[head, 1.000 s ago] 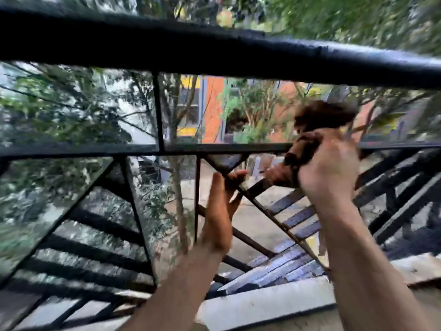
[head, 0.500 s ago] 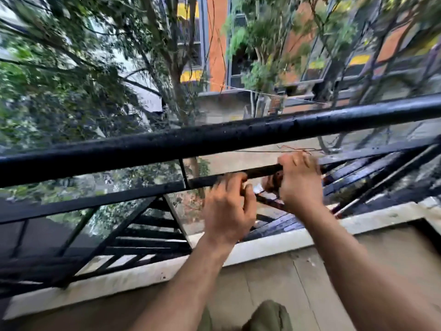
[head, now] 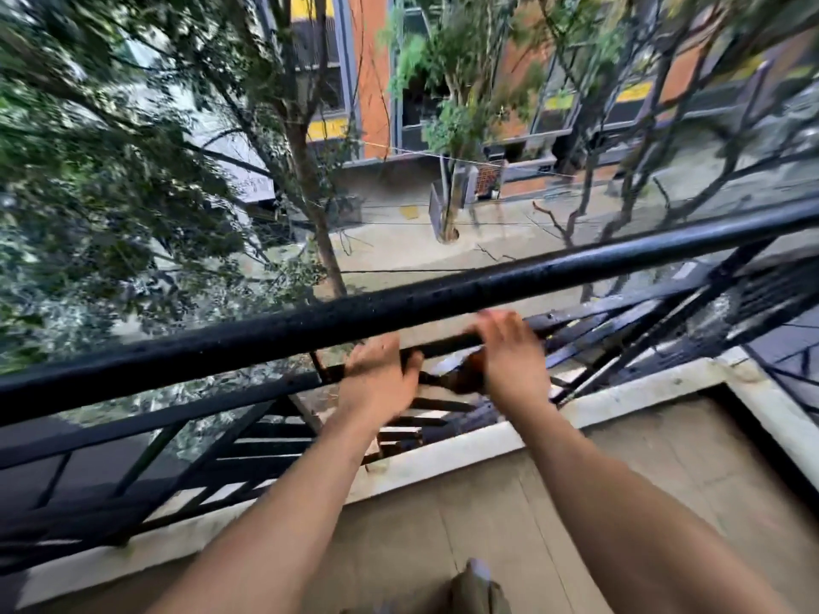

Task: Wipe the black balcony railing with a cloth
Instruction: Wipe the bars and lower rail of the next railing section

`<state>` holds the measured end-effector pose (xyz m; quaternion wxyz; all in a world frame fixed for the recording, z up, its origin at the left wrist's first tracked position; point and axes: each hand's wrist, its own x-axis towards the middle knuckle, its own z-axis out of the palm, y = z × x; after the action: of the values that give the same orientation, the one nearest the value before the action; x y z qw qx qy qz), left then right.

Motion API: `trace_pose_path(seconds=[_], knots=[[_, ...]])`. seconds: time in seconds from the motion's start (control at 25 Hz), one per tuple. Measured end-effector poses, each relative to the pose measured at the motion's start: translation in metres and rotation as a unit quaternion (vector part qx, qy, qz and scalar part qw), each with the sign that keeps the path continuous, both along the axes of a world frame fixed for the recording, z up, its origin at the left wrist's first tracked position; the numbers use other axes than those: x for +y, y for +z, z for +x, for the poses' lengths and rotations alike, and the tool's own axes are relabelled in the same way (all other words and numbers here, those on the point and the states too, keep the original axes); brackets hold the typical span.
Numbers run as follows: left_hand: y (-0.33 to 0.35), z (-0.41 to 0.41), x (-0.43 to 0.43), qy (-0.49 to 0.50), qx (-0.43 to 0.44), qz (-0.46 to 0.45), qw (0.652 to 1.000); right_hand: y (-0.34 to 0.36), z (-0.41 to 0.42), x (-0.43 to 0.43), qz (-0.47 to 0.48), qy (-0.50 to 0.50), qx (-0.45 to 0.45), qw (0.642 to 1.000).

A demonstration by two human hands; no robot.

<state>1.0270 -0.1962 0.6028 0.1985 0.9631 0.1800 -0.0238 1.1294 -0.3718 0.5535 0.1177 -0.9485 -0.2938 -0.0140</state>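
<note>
Your right hand [head: 509,361] squeezed the brown cloth [head: 465,376] on the thin railing bar [head: 199,407] to rub it. Your left hand [head: 381,383] had a grip too blurry to tell.

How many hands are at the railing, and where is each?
2. The left hand is at the lower bar of the black railing, left of the brown cloth. The right hand is at the same bar, against the cloth. Both are blurred.

Single head cam, looks fwd/down over railing [head: 399,310] to street, close to hands
</note>
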Motion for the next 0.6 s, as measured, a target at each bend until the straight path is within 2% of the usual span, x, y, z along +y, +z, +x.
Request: trace_pose_path(seconds=[0.08, 0.12, 0.16, 0.2, 0.24, 0.28, 0.32, 0.36, 0.4, 0.44, 0.48, 0.52, 0.6], knots=[[0.013, -0.011, -0.008, 0.000, -0.069, -0.019, 0.997, 0.028, 0.013, -0.020, 0.084, -0.162, 0.014, 0.983], [0.023, -0.018, -0.012, -0.007, -0.111, -0.042, 0.993, 0.049, 0.002, -0.013, 0.191, -0.234, 0.101, 0.948], [0.035, -0.027, -0.016, -0.023, -0.165, -0.062, 0.984, 0.070, -0.014, 0.003, 0.324, -0.277, 0.151, 0.892], [0.045, -0.037, -0.020, -0.039, -0.225, -0.079, 0.970, 0.098, -0.042, 0.019, 0.452, -0.299, 0.201, 0.816], [0.054, -0.043, -0.018, -0.043, -0.291, -0.093, 0.951, 0.115, -0.061, 0.032, 0.574, -0.273, 0.177, 0.752], [0.066, -0.046, -0.010, -0.027, -0.350, -0.118, 0.929, 0.126, -0.074, 0.041, 0.631, -0.213, 0.146, 0.731], [0.080, -0.048, -0.001, 0.001, -0.400, -0.138, 0.906, 0.129, -0.084, 0.049, 0.636, -0.134, 0.142, 0.746], [0.093, -0.049, 0.008, 0.024, -0.437, -0.144, 0.887, 0.132, -0.084, 0.060, 0.579, -0.041, 0.149, 0.800], [0.105, -0.051, 0.018, 0.042, -0.455, -0.134, 0.880, 0.132, -0.084, 0.076, 0.449, 0.042, 0.124, 0.884], [0.113, -0.052, 0.028, 0.054, -0.452, -0.119, 0.882, 0.134, -0.086, 0.092, 0.275, 0.099, 0.053, 0.955], [0.118, -0.051, 0.038, 0.067, -0.434, -0.113, 0.891, 0.132, -0.087, 0.106, 0.135, 0.140, -0.027, 0.981], [0.121, -0.049, 0.048, 0.090, -0.408, -0.111, 0.902, 0.135, -0.092, 0.119, 0.043, 0.176, -0.072, 0.981], [0.120, -0.043, 0.063, 0.133, -0.355, -0.085, 0.921, 0.146, -0.093, 0.135, -0.009, 0.219, -0.080, 0.973]])
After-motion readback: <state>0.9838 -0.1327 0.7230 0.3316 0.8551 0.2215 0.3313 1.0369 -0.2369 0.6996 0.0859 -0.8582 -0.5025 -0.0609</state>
